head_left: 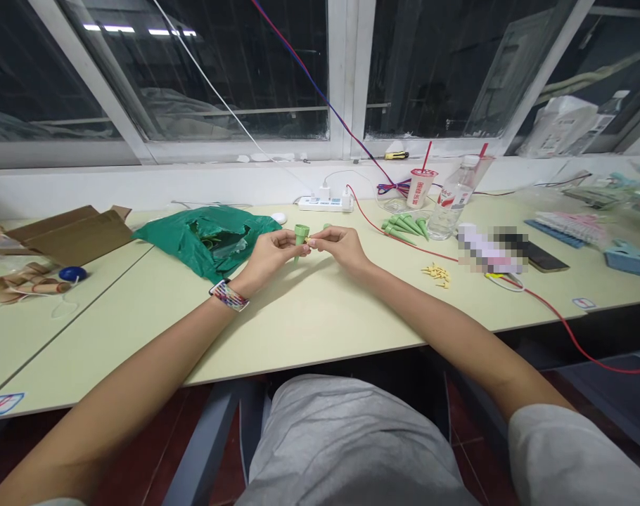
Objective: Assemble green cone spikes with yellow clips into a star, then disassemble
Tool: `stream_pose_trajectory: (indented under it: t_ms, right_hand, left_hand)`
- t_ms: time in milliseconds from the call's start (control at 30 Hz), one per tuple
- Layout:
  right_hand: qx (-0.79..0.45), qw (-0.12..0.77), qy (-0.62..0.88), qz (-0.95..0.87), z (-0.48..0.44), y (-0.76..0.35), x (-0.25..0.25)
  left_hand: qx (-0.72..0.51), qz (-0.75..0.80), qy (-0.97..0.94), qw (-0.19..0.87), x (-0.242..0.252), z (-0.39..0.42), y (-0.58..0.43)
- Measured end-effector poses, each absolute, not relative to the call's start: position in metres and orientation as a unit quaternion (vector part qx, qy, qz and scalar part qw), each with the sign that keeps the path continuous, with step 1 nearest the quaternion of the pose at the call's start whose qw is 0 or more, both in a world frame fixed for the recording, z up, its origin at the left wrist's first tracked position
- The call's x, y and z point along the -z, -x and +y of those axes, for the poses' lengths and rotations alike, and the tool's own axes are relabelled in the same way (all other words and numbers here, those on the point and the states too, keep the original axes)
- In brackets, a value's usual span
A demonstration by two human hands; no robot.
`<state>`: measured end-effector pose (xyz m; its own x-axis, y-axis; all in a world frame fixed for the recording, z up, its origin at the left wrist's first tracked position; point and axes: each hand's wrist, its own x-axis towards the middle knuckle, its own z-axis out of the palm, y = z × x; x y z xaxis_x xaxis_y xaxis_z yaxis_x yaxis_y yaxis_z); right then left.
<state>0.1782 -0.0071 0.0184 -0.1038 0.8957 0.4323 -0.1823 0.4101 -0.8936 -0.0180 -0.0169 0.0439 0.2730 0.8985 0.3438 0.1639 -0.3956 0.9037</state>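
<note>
Upright in my left hand [271, 256] is a light green plastic cone [302, 230] with a wider round top and a narrow tip pointing down. The thumb and fingers close around its side. My right hand [345, 249] pinches a tiny yellow plastic piece [308, 241] right beside the cone; whether the two touch I cannot tell. Just behind the right fingers a bit of another green thing [327, 225] shows, mostly hidden. To the right lie a heap of similar green cones [406, 225] and a small pile of yellow pieces [437, 273].
A torn green plastic bag [209, 239] lies left of my hands, near a cardboard box [69, 235] and wooden toy parts [27, 282]. Rightward stand a water bottle [449, 204] and a drink cup [419, 188]. A red cable [430, 249] crosses the table; a power strip [320, 204] sits behind.
</note>
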Motion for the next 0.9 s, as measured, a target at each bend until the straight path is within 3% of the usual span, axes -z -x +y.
stream_pose_trajectory:
  t_ms: [367, 533, 733, 833, 900]
  right_hand:
    - [-0.446, 0.59, 0.312, -0.597, -0.003, -0.179, -0.016]
    - [-0.424, 0.564, 0.316, -0.635, -0.004, -0.18, -0.018]
    - [-0.413, 0.433, 0.348, -0.721, -0.011, -0.217, -0.031]
    - [-0.278, 0.357, 0.438, -0.777, -0.024, -0.273, -0.047]
    - [-0.178, 0.259, 0.513, -0.799, -0.034, -0.32, -0.059]
  left_hand:
    - [-0.457, 0.403, -0.69, 0.39, -0.038, -0.013, 0.019]
    - [-0.435, 0.387, -0.687, 0.435, -0.041, -0.012, 0.023]
    - [-0.47, 0.359, -0.618, 0.518, -0.043, -0.01, 0.027]
    - [-0.471, 0.356, -0.606, 0.532, -0.046, -0.013, 0.025]
    - [-0.467, 0.356, -0.603, 0.54, -0.047, -0.015, 0.024]
